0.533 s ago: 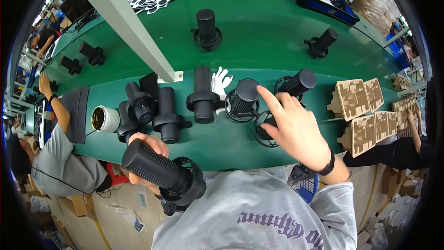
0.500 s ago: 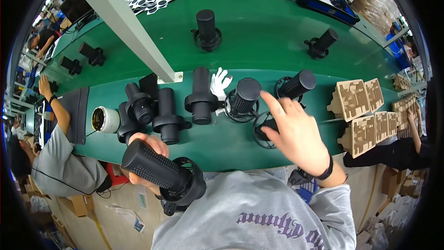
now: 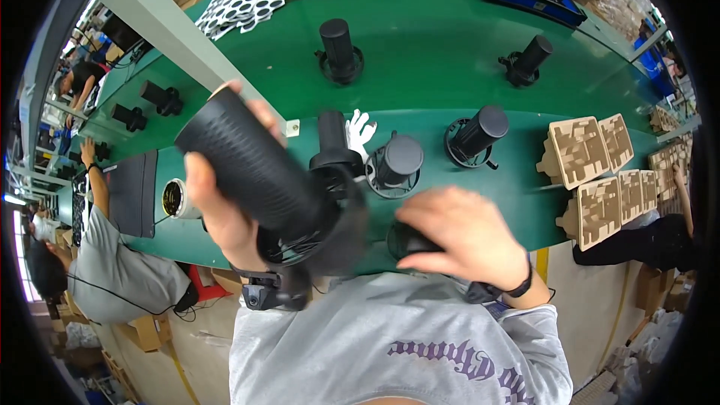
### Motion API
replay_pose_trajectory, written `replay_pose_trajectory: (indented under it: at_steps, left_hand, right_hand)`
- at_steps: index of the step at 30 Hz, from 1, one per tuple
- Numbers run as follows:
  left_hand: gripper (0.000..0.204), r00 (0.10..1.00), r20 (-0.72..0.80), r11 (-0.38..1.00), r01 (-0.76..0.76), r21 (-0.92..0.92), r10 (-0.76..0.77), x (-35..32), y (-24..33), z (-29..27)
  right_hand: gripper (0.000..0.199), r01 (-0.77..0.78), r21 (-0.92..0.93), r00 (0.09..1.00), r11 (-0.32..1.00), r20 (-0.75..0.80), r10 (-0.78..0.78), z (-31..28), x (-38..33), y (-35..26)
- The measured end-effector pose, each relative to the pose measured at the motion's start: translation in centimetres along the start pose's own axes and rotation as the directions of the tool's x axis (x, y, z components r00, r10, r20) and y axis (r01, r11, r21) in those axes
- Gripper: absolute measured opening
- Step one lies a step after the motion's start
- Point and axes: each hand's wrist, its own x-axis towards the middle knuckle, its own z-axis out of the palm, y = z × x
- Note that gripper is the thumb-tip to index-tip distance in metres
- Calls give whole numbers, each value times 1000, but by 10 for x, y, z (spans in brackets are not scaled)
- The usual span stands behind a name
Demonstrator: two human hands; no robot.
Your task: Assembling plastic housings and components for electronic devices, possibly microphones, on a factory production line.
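Note:
My left hand (image 3: 221,210) is wrapped round a black perforated microphone (image 3: 251,161), raised and tilted over the near bench edge. Its black ring mount (image 3: 330,236), blurred, points toward my body. My right hand (image 3: 461,236) curls over a dark cylindrical microphone (image 3: 411,244) at the front of the bench, thumb on the near side; my fingers partly cover it. Beyond that hand, a microphone (image 3: 400,159) stands upright in its ring mount, and another microphone (image 3: 480,133) leans to its right. One more microphone (image 3: 331,135) is partly hidden behind the held mount.
A white glove (image 3: 360,133) lies behind the microphones. Brown pulp trays (image 3: 581,154) sit at the right, and a white tub (image 3: 180,199) at the left. More microphones (image 3: 341,52) stand on the green surface beyond, past a grey metal post (image 3: 172,30). Co-workers are at both sides.
My left hand has lifted its microphone up and inward over the bench. The right hand has come down and closed round the near microphone, which has shifted toward me.

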Motion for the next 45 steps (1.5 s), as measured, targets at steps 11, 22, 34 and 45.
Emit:
replay_pose_trajectory:
  at_steps: [11, 22, 34, 45]
  left_hand:
    - [62, 879, 456, 663, -262, 701, -135, 74, -10, 158]
    - [80, 806, 588, 216, -587, 780, 68, -48, -25, 121]
    - [70, 670, 721, 103, -741, 664, 177, -48, -13, 108]
    - [42, 479, 833, 33, -871, 490, 275, -47, -5, 108]
  right_hand:
    - [57, 211, 977, 901, -27, -183, 392, -60, 42, 34]
    - [83, 402, 616, 913, -677, -327, 245, -16, 32, 37]
    - [92, 483, 726, 872, -490, -351, 341, -15, 32, 36]
    - [78, 550, 655, 834, -519, -404, 375, -24, 25, 53]
